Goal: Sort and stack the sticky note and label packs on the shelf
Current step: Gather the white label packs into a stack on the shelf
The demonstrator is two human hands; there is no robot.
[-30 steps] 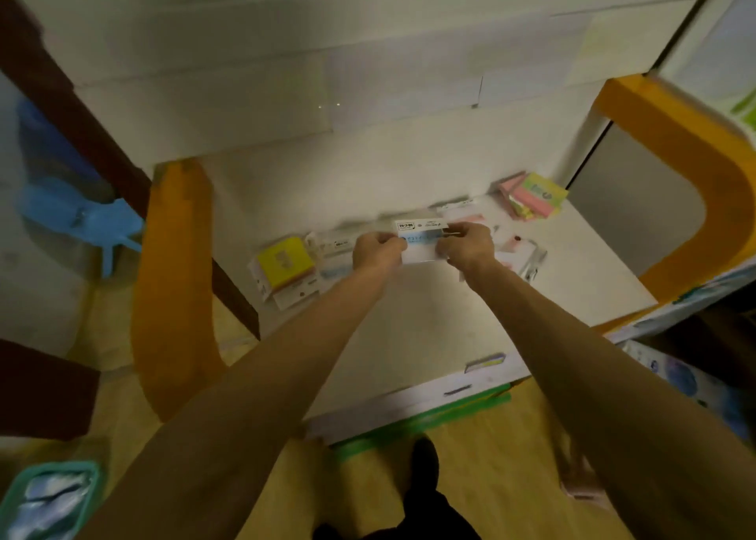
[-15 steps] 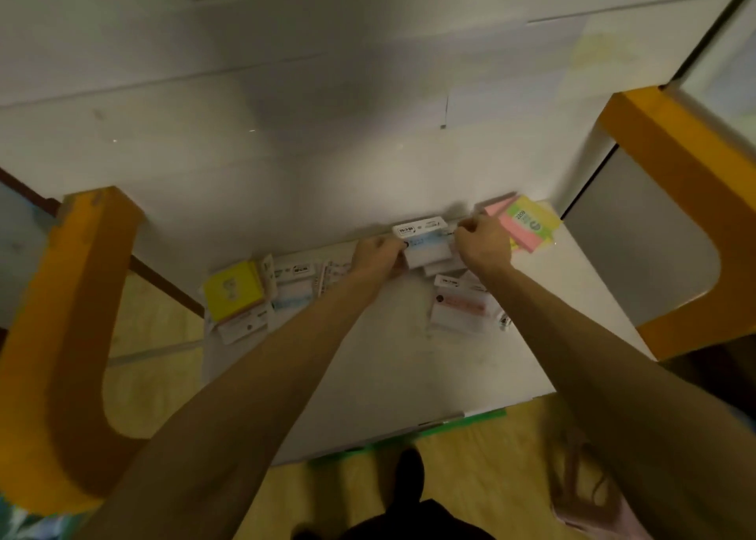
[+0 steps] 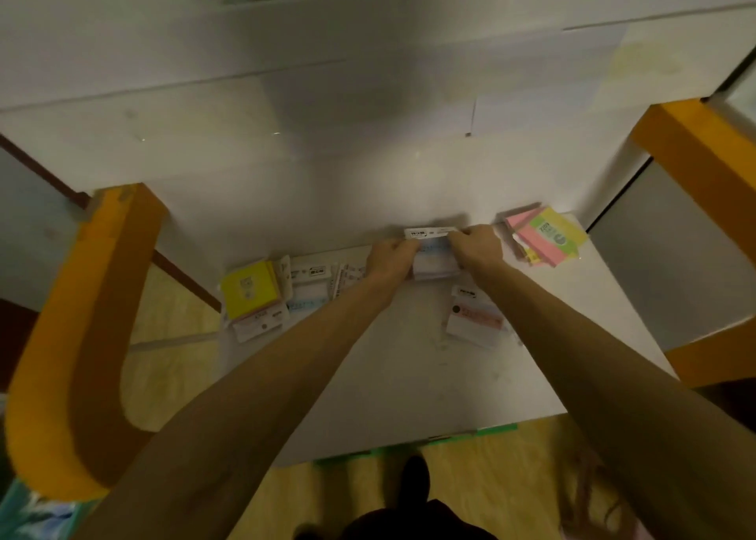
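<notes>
The shelf [image 3: 409, 396] is a smooth white board with a matt, faintly scuffed face. The label packs [image 3: 474, 314] look like paper in glossy clear wrap, while the floor [image 3: 172, 314] looks like pale, smooth wood.

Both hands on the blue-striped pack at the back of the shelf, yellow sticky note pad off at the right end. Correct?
Not quite. The head view shows the yellow sticky note pad at the left end of the shelf, not the right. The rest holds: left hand and right hand both grip the blue-striped pack at the back.
</notes>
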